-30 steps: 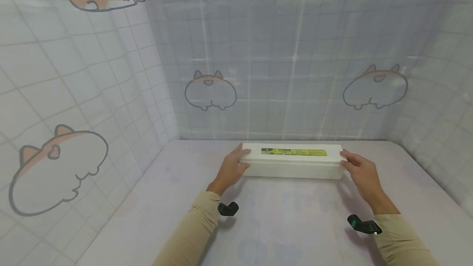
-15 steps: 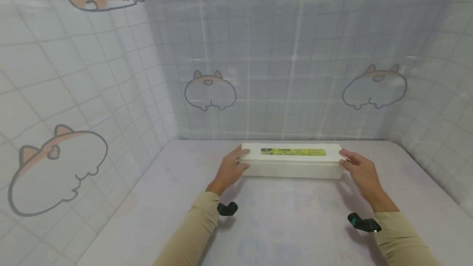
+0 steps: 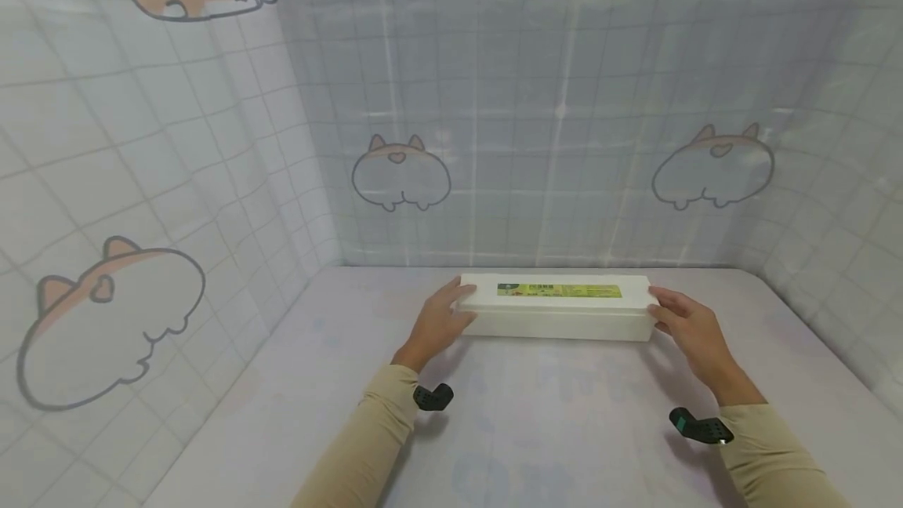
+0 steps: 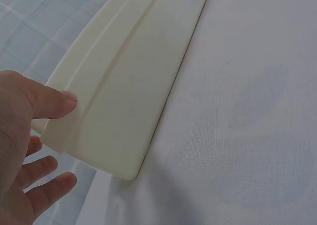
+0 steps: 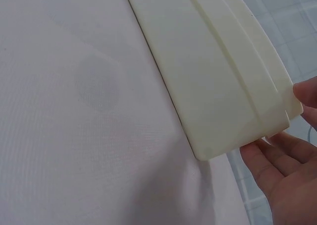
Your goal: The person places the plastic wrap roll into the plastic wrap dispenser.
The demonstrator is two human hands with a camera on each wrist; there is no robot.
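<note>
A long white lidded box (image 3: 557, 325) with a yellow-green label on its lid lies crosswise near the back of the table. My left hand (image 3: 437, 324) holds its left end. In the left wrist view the thumb (image 4: 54, 103) presses on the lid's front rim, and the lower fingers are spread beside the end. My right hand (image 3: 690, 332) holds the other end. In the right wrist view its thumb (image 5: 306, 92) touches the lid's end, with the fingers (image 5: 270, 163) around and below the lid's edge. The lid sits on the box; its inside is hidden.
The pale tabletop (image 3: 536, 422) bears faint printed marks. A grid-patterned curtain (image 3: 529, 202) with cartoon dogs stands right behind the box, and similar sheets close off the left and right sides. Both wrists wear black camera mounts (image 3: 433, 397).
The box stays in place with both hands at its ends. My right wrist has shifted slightly to the right, and a finger now shows lower at the box's right end.
</note>
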